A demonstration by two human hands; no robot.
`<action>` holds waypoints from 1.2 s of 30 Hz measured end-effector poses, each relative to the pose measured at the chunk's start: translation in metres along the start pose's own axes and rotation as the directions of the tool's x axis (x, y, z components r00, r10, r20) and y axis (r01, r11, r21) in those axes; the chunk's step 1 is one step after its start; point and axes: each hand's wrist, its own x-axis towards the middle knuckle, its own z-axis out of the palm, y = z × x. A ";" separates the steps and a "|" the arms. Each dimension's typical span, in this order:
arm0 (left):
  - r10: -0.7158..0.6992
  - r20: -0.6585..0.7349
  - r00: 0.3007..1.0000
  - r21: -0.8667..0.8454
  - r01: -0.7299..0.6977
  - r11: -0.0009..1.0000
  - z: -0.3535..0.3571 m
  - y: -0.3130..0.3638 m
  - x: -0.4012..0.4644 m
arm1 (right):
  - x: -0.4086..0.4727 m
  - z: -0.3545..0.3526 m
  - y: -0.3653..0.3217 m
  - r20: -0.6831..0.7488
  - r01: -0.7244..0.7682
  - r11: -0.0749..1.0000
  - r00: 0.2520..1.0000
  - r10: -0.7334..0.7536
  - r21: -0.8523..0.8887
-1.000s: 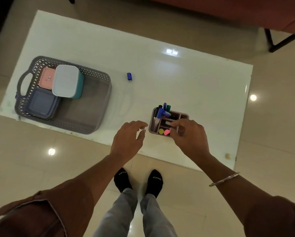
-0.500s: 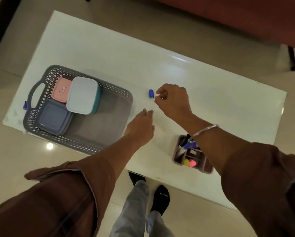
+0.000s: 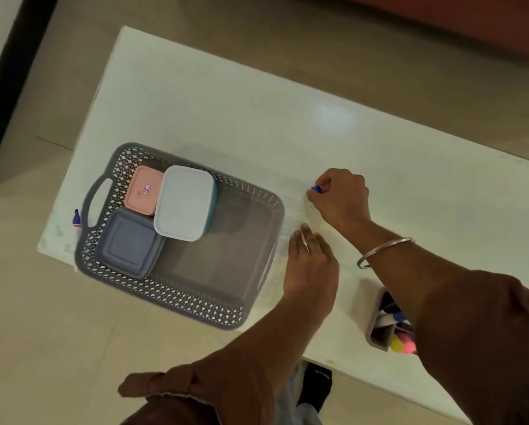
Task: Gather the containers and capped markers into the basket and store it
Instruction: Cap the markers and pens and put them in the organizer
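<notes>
Half a second ago the blue cap (image 3: 316, 188) lay on the white table (image 3: 226, 118) just beside the fingertips of the right hand (image 3: 341, 199); now it is pinched between those fingertips, the rest of the hand being curled closed around it. The left hand (image 3: 312, 265) is held flat and open, with nothing in it, just beside the right end of the grey basket (image 3: 257, 216), much as it was before. Three lidded containers are seen packed into the left half of the basket: a pink one (image 3: 143, 190), a white-lidded teal one (image 3: 185, 202) resting partly over the others, and a grey-blue one (image 3: 129, 242). The right half of the basket is bare. A blue marker (image 3: 76, 218) is seen on the table just outside the basket's left handle. A small organizer (image 3: 379, 332) with markers is partly hidden behind the right forearm, on which a metal bangle (image 3: 382, 251) is worn.
</notes>
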 end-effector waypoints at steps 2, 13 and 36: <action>0.003 0.026 1.000 0.042 -0.004 0.999 -0.003 0.001 0.000 | -0.006 -0.014 -0.002 0.002 0.013 1.000 1.000 -0.013 0.014; -0.058 0.091 0.994 -0.322 0.084 0.943 -0.037 0.020 0.004 | -0.131 -0.169 0.067 -0.236 0.039 0.984 0.972 0.004 0.176; -0.232 -0.049 0.971 -0.793 0.104 0.600 0.027 0.088 -0.099 | -0.259 -0.093 0.200 -0.161 -0.193 0.924 0.953 0.256 0.329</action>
